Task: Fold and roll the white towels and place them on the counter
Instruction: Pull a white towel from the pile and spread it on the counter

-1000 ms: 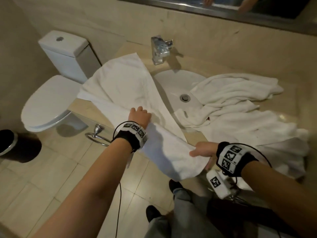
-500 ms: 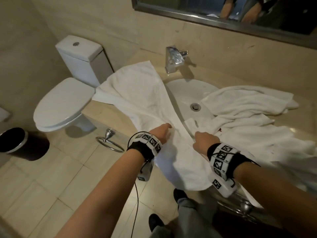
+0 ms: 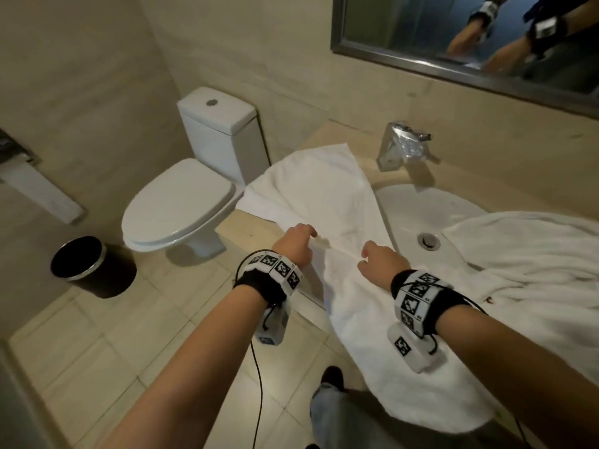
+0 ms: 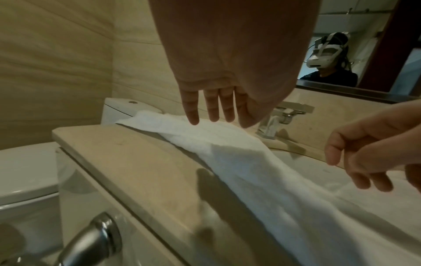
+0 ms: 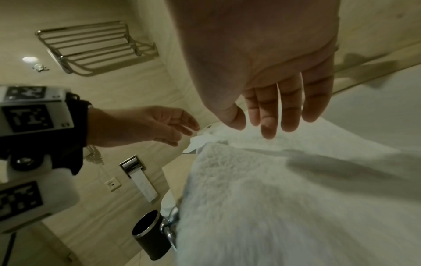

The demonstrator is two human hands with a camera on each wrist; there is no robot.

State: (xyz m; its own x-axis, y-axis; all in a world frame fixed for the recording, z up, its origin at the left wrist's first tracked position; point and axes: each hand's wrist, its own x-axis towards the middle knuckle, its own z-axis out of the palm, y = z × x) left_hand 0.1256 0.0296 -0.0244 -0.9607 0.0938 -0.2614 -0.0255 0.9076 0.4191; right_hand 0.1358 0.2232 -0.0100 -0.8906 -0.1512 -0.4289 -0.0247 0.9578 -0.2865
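A long white towel (image 3: pixel 324 196) lies folded lengthwise and slanted across the beige counter (image 3: pixel 252 228), from the back left corner to the front edge, where its near end hangs down. My left hand (image 3: pixel 308 233) is over the towel's left edge with straight fingers (image 4: pixel 209 108) and holds nothing. My right hand (image 3: pixel 366 257) is over the towel's right edge, fingers (image 5: pixel 268 115) straight to loosely bent, also holding nothing. The towel (image 5: pixel 273 198) fills the lower right wrist view. I cannot tell whether the fingertips touch the cloth.
A heap of loose white towels (image 3: pixel 534 254) covers the counter's right side and part of the sink basin (image 3: pixel 415 209). The tap (image 3: pixel 402 147) stands behind the basin. Left of the counter are a toilet (image 3: pixel 181 202) and a black bin (image 3: pixel 84 264). A towel ring (image 4: pixel 91 239) hangs below the counter's edge.
Both hands have let go of the towel's hanging part and moved up and forward to the stretch lying on the counter. The head view has swung up and left.
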